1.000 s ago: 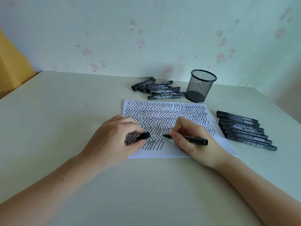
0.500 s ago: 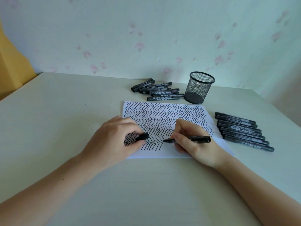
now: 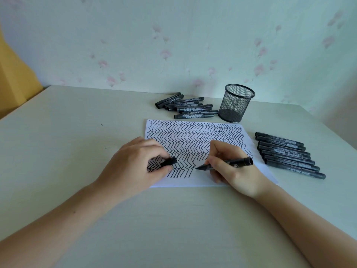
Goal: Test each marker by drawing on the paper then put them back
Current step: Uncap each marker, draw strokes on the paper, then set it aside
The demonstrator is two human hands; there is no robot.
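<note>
A white sheet of paper [image 3: 195, 180] lies in the middle of the table, nearly covered with rows of black zigzag strokes. My right hand [image 3: 231, 167] grips an uncapped black marker [image 3: 233, 163], its tip touching the paper at the end of the lowest row. My left hand [image 3: 133, 165] rests on the paper's left edge and pinches the marker's black cap [image 3: 170, 161]. One pile of capped black markers [image 3: 188, 108] lies behind the paper. A second row of markers [image 3: 287, 154] lies to the paper's right.
An empty black mesh pen cup [image 3: 236, 102] stands behind the paper's right corner, next to the far pile. The pale table [image 3: 77, 144] meets a flowered wall at the back. A yellow object [image 3: 13, 80] shows at the far left.
My right hand has swung the marker, so its rear end rose and its tip moved slightly left and down on the lowest row. My left hand stayed in place with the cap.
</note>
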